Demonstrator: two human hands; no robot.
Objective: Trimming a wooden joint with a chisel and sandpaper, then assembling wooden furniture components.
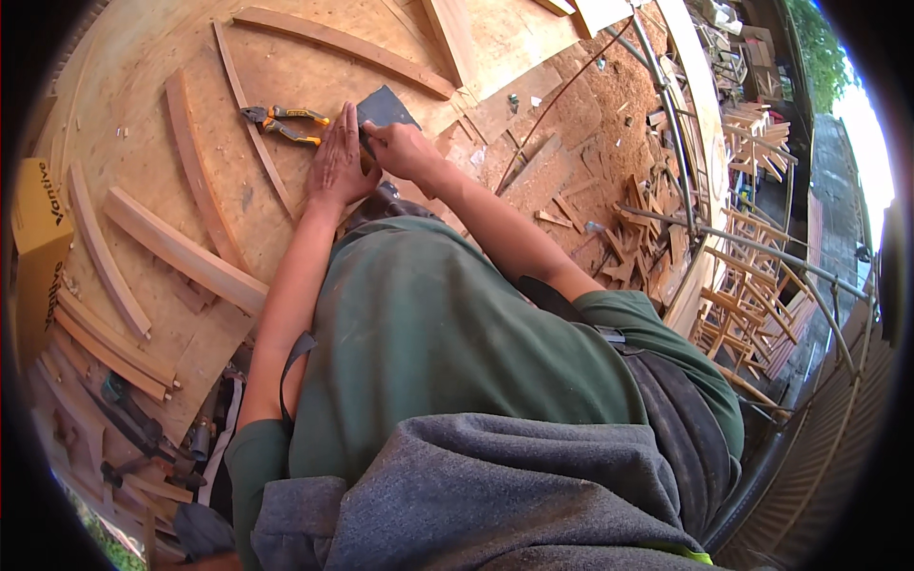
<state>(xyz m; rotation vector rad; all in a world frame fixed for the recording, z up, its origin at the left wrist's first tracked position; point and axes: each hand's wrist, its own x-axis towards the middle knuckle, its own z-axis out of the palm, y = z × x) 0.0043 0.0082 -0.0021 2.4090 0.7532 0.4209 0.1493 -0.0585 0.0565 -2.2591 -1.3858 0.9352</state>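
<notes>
My left hand [340,162] lies flat, fingers together, pressing on the plywood bench [143,86] at the near edge of a dark grey sheet [386,107]. My right hand [400,147] is closed beside it, pinching the sheet's edge or something small and dark against it; what it grips is partly hidden. Orange-handled pliers [286,122] lie just left of my left hand. A thin curved wood strip [249,119] runs beneath the pliers.
Several curved wooden slats [176,249] lie across the bench to the left. A yellow box [40,243] stands at the left edge. Tools [143,428] hang low left. Wood scraps and sawdust [619,219] cover the floor right, with stacked wooden frames [743,305] beyond.
</notes>
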